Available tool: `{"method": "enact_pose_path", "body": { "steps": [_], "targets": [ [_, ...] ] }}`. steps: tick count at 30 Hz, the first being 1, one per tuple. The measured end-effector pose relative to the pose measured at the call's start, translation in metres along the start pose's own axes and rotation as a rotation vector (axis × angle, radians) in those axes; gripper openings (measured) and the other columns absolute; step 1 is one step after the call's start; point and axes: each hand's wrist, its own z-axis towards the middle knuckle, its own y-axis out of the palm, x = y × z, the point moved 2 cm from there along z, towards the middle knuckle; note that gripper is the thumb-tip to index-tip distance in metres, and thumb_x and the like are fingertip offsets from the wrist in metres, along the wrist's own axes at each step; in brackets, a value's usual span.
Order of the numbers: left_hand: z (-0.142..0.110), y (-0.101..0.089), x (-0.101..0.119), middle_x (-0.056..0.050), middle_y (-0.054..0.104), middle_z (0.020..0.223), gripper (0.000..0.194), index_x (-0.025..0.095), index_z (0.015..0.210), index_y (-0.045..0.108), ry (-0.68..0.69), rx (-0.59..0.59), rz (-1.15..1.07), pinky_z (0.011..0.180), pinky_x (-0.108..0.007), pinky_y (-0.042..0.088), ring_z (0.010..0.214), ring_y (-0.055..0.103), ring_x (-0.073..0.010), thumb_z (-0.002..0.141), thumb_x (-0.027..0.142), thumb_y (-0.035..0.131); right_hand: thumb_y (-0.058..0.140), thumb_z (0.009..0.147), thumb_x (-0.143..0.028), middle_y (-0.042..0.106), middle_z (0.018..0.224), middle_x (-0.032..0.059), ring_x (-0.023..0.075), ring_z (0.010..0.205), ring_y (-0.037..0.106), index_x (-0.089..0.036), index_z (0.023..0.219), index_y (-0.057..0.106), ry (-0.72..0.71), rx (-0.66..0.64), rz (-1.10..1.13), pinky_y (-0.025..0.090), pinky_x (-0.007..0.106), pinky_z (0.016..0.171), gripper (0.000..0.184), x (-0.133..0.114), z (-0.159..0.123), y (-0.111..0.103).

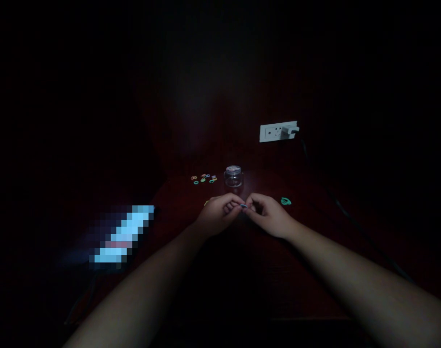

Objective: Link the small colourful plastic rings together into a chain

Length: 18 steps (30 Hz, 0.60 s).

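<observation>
Evidently, a small pale piece (pixel 244 206) is pinched by both the left hand (pixel 218 212) and the right hand (pixel 273 215), held between their fingertips with its long axis crosswise, while the clear jar (pixel 234 179) is set just beyond, slightly leftward, on the desk (pixel 271 285).

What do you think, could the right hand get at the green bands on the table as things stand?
Probably yes: the green bands lie just beside the right hand, with nothing visible between, though its fingertips are pinching a small pale item.
</observation>
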Motion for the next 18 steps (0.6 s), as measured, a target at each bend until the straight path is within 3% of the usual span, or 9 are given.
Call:
{"method": "enact_pose_path", "body": {
  "steps": [8, 18],
  "targets": [
    [0.0021, -0.0004, -0.0002, -0.002, 0.063, 0.073, 0.016, 0.014, 0.087, 0.061, -0.028, 0.045, -0.050, 0.057, -0.018, 0.043, 0.062, 0.054, -0.0080, 0.078, 0.024, 0.053, 0.049, 0.075, -0.017, 0.047, 0.062, -0.0022, 0.0093, 0.056, 0.041, -0.016, 0.079, 0.051, -0.031, 0.004, 0.028, 0.035, 0.022, 0.053, 0.004, 0.0012, -0.0005, 0.0011],
    [0.0009, 0.0003, -0.0033, -0.002, 0.063, 0.075, 0.014, 0.015, 0.083, 0.060, -0.003, 0.027, 0.036, 0.056, -0.018, 0.042, 0.060, 0.052, -0.0079, 0.078, 0.025, 0.053, 0.050, 0.076, -0.023, 0.046, 0.059, -0.0025, 0.0096, 0.055, 0.041, -0.016, 0.073, 0.051, -0.023, -0.007, 0.012, 0.034, 0.022, 0.053, 0.007, 0.0020, 0.0001, 0.0014]
  ]
}}
